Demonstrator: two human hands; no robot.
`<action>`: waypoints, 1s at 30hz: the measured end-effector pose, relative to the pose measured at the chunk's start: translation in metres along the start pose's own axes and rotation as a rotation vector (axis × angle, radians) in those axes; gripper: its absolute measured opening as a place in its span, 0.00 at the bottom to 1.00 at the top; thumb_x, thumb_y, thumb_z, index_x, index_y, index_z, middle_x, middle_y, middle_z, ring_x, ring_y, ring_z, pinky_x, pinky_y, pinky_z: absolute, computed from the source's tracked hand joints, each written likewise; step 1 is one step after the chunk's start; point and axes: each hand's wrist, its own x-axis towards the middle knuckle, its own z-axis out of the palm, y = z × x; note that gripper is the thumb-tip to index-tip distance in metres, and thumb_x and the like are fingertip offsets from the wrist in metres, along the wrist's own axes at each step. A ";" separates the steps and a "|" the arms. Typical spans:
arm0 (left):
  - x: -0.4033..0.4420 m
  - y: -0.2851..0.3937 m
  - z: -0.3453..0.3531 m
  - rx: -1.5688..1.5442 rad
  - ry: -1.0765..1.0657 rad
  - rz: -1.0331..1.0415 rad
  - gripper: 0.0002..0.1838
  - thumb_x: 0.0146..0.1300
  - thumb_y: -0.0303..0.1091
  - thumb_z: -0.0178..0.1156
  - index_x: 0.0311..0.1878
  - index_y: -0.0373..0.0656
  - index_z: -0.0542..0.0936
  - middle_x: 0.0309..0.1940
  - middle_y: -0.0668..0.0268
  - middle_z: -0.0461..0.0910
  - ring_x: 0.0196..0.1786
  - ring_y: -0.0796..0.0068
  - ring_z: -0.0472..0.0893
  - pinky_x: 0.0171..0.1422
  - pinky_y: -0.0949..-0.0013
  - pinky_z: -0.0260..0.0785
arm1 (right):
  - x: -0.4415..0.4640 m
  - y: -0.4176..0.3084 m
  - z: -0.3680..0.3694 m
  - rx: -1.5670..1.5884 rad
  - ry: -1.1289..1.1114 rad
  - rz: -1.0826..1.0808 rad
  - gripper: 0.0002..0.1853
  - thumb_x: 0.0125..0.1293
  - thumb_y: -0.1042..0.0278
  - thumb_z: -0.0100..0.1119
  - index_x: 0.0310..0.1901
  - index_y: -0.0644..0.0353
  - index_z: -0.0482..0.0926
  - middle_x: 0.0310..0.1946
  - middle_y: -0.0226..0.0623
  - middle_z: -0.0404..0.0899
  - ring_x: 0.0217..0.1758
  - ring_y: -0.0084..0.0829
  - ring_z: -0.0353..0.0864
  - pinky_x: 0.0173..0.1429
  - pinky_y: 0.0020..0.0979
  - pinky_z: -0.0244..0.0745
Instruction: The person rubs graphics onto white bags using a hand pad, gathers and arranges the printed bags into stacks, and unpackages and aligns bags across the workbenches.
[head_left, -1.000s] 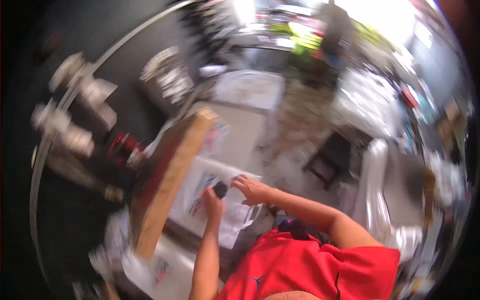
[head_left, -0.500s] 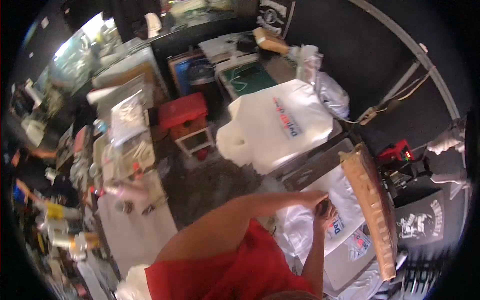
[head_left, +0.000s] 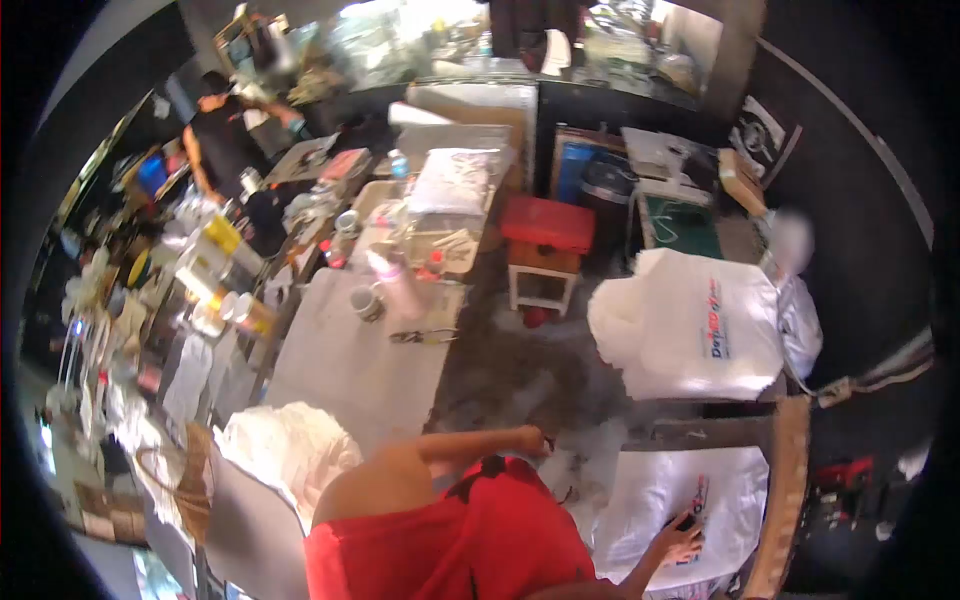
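My left hand (head_left: 533, 440) is closed round something small and dark, held out over the floor gap in front of the red shirt. My right hand (head_left: 678, 544) rests on a white printed fabric piece (head_left: 640, 490) spread on the near right platform. A small black object (head_left: 687, 521) shows at its fingers, too small and blurred to name. The fingers cover part of the blue and red lettering. Beyond lies a second white fabric piece (head_left: 690, 330) with the same lettering, bunched at its left end.
A brown long panel (head_left: 789, 490) borders the right platform. On the left table (head_left: 350, 370) stand a pinkish bottle (head_left: 400, 288), a jar (head_left: 367, 303) and a dark tool (head_left: 422, 337). White cloth (head_left: 290, 450) is heaped nearby. A red-topped stool (head_left: 546, 224) stands ahead. Another person (head_left: 228, 140) is at the far left.
My hands were together over the fabric around a dark object; now they are apart, the left drawn away leftward, the right still on the fabric. The view has swung left.
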 end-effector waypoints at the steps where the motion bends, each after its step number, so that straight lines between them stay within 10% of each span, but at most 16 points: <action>1: 0.012 -0.017 0.038 0.009 -0.087 -0.092 0.31 0.60 0.61 0.56 0.41 0.37 0.83 0.43 0.50 0.83 0.47 0.52 0.81 0.51 0.52 0.71 | 0.008 -0.023 0.001 0.005 -0.004 -0.032 0.27 0.64 0.33 0.51 0.54 0.44 0.76 0.50 0.40 0.74 0.51 0.45 0.74 0.50 0.53 0.71; 6: 0.009 -0.021 0.063 -0.058 -0.005 -0.175 0.34 0.58 0.65 0.56 0.39 0.36 0.83 0.40 0.48 0.83 0.46 0.50 0.81 0.51 0.52 0.71 | 0.052 -0.108 -0.006 0.142 -0.097 -0.229 0.21 0.69 0.43 0.50 0.57 0.42 0.76 0.50 0.42 0.74 0.52 0.46 0.74 0.51 0.52 0.71; 12: -0.010 -0.091 0.026 -0.267 0.041 -0.299 0.31 0.56 0.63 0.59 0.38 0.39 0.84 0.37 0.51 0.84 0.43 0.52 0.83 0.46 0.54 0.73 | 0.034 0.010 0.014 0.552 -0.157 -0.413 0.18 0.69 0.47 0.49 0.54 0.45 0.78 0.54 0.42 0.72 0.53 0.47 0.72 0.51 0.51 0.70; 16: -0.084 -0.124 0.028 -0.261 0.167 -0.455 0.28 0.54 0.59 0.61 0.36 0.39 0.85 0.35 0.56 0.85 0.39 0.53 0.83 0.41 0.54 0.74 | 0.010 0.061 0.034 0.130 -0.171 -0.042 0.31 0.66 0.39 0.51 0.63 0.51 0.74 0.58 0.45 0.76 0.65 0.56 0.68 0.62 0.59 0.64; 19: -0.107 -0.129 0.042 -0.254 0.087 -0.505 0.27 0.53 0.59 0.61 0.35 0.40 0.85 0.34 0.55 0.85 0.39 0.53 0.83 0.41 0.54 0.74 | -0.003 -0.039 -0.006 0.177 0.296 -0.112 0.11 0.59 0.61 0.61 0.37 0.59 0.79 0.40 0.41 0.81 0.38 0.49 0.78 0.44 0.55 0.72; 22: -0.085 -0.119 0.037 -0.224 0.041 -0.454 0.27 0.53 0.59 0.62 0.35 0.40 0.85 0.34 0.55 0.85 0.39 0.53 0.83 0.41 0.54 0.74 | 0.000 -0.068 0.018 -0.096 -0.069 -0.243 0.21 0.70 0.46 0.46 0.61 0.40 0.73 0.53 0.43 0.71 0.55 0.48 0.72 0.52 0.54 0.72; 30: 0.063 -0.059 -0.042 -0.014 0.078 -0.001 0.27 0.52 0.59 0.63 0.35 0.40 0.85 0.34 0.55 0.84 0.39 0.54 0.83 0.42 0.54 0.73 | 0.052 -0.102 0.016 -0.051 -0.091 -0.102 0.20 0.71 0.46 0.47 0.59 0.41 0.73 0.53 0.40 0.72 0.53 0.44 0.73 0.50 0.51 0.72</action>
